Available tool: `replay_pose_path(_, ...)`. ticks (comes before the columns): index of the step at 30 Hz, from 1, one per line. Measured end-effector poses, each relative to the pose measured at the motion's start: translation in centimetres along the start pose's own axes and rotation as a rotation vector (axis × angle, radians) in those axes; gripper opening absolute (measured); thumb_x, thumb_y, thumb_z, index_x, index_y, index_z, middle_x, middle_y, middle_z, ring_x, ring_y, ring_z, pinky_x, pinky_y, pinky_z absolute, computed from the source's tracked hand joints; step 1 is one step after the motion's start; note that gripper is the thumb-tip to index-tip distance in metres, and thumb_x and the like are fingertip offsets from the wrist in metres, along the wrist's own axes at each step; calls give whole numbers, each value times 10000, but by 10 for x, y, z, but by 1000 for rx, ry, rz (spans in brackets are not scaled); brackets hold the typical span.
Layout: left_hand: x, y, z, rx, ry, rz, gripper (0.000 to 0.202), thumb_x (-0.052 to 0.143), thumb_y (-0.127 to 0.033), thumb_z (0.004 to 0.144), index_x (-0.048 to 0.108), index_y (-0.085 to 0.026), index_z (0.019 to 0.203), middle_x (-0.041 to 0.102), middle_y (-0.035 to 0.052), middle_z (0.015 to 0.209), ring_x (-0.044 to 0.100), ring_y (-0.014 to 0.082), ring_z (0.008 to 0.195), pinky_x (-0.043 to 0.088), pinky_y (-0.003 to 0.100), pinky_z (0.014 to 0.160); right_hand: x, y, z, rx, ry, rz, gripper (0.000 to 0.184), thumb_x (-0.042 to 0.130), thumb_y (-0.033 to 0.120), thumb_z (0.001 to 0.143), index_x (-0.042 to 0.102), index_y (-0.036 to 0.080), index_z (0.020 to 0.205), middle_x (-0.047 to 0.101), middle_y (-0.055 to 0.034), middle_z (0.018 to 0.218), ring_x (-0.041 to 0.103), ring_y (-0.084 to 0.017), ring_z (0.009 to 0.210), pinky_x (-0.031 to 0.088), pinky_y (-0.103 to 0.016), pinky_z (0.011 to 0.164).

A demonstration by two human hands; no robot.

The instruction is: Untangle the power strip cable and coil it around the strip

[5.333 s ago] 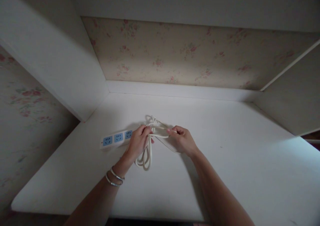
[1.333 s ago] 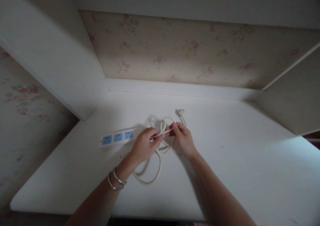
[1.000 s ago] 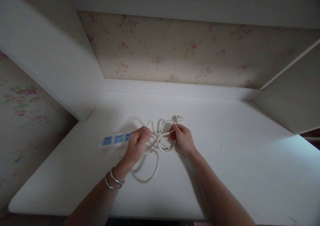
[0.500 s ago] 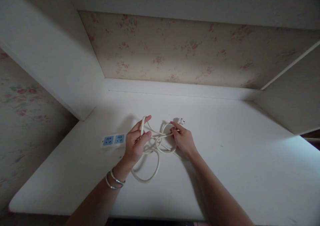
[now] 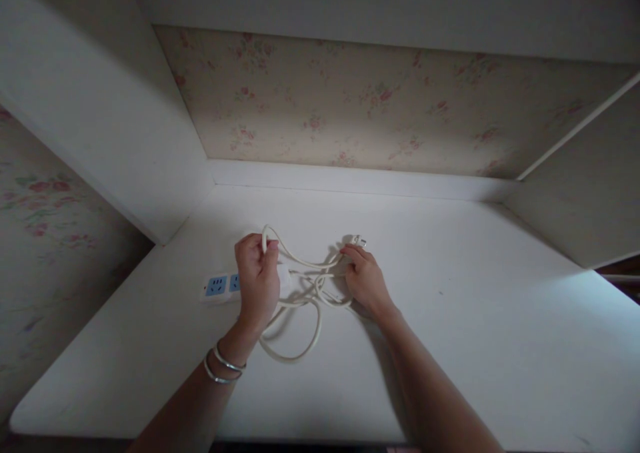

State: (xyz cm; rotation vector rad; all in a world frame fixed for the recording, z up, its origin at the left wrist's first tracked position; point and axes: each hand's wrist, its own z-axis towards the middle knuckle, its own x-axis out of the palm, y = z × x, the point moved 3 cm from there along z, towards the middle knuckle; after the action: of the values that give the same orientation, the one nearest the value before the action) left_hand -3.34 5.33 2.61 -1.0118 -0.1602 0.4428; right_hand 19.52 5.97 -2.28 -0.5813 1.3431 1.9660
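**One white cord (image 5: 317, 266) was strung between the left hand (image 5: 257, 276) and the right hand (image 5: 369, 278)**

Leftmost, an upright panel (image 5: 120, 106) bounded the space beyond the left hand. The power strip (image 5: 220, 287) lay beside and partly behind that hand, the nearer of the two, its long axis running roughly left to right; whether hand and strip touched could not be told. The left fingers were drawn narrow, pinching a raised bend of cord. From this bend a strand sagged across to the right hand, over a tangle of crossings; a wide loop lay on the near side, between the forearms. The right hand, likewise narrow, held the cord at its fingertips, with the plug (image 5: 358, 241) just beyond them, prongs pointing right. Right of that hand, the tabletop (image 5: 475, 319) ran on towards a side panel (image 5: 590, 193); beyond both hands it met the back ledge (image 5: 350, 177).
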Motion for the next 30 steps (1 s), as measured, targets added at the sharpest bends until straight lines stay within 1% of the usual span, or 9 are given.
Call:
replay_pose_path(2, 0, 1, 0, -18, -25, -42, 319, 544, -239, 900, 418, -234, 1193, 522, 41, 1024, 584, 129, 863, 516, 284, 794, 0, -1, 0, 5, 20, -60, 461, 445, 37, 754, 667, 199, 1124, 582, -109, 1314, 532, -257, 1197, 391, -425, 1047)
replay_pose_path(4, 0, -2, -1, 50, -11, 63, 310, 538, -178, 886, 466, -229, 1183, 492, 79, 1122, 578, 164, 992, 515, 325, 865, 1, 1, -1, -18, 58, -95, 454, 441, 40, 777, 655, 207, 1141, 606, -105, 1280, 550, -251, 1171, 408, -410, 1031)
replay_pose_path(7, 3, -9, -5, 221, 103, 339, 282, 477, -75, 869, 583, -200, 1099, 428, 121, 1252, 450, 236, 1246, 413, 433, 1055, 1, 7, -1, -93, 124, -107, 435, 423, 40, 803, 647, 206, 1136, 652, -98, 1185, 585, -232, 1101, 439, -366, 989)
replay_pose_path(10, 8, -10, -12, 372, 254, 473, 348, 424, -12, 851, 608, -190, 1088, 417, 124, 1342, 347, 267, 1361, 324, 508, 1128, -1, 11, 0, -103, 132, -78, 398, 430, 57, 821, 655, 217, 1107, 659, -90, 1151, 615, -214, 1025, 471, -333, 924)
replay_pose_path(15, 25, -7, -28, 515, 662, 488, 324, 431, -47, 879, 608, -218, 1089, 621, 70, 1151, 550, 206, 1182, 389, 452, 1099, -4, 15, 1, -81, 46, 72, 339, 436, 105, 846, 683, 217, 1050, 687, -78, 1059, 632, -202, 980, 483, -337, 908)
replay_pose_path(18, 31, -6, -33, 465, 768, 588, 227, 472, -154, 913, 600, -198, 1096, 667, 79, 1052, 613, 218, 1038, 413, 456, 1046, -9, 21, 0, -100, -44, 151, 323, 437, 142, 867, 682, 222, 1063, 686, -73, 1085, 629, -200, 1011, 484, -347, 925)
replay_pose_path(21, 32, -7, -36, 454, 832, 646, 161, 471, -231, 939, 627, -206, 969, 690, 44, 863, 643, 205, 861, 369, 492, 1045, -14, 29, -2, -137, -109, 207, 307, 433, 180, 904, 674, 235, 1086, 686, -62, 1101, 627, -194, 1027, 487, -348, 924)
replay_pose_path(25, 30, -12, -36, 474, 860, 675, 183, 462, -236, 944, 625, -212, 863, 665, 39, 809, 623, 210, 835, 414, 445, 949, -16, 31, -3, -131, -138, 270, 293, 454, 216, 911, 681, 251, 1092, 683, -59, 1098, 629, -200, 1006, 498, -358, 897)
replay_pose_path(30, 28, -14, -30, 410, 736, 608, 179, 435, -162, 938, 607, -201, 906, 627, 50, 862, 586, 207, 853, 460, 347, 790, -16, 12, 2, 83, -194, 383, 305, 470, 307, 904, 691, 246, 1105, 652, -80, 1136, 640, -200, 883, 523, -358, 787)
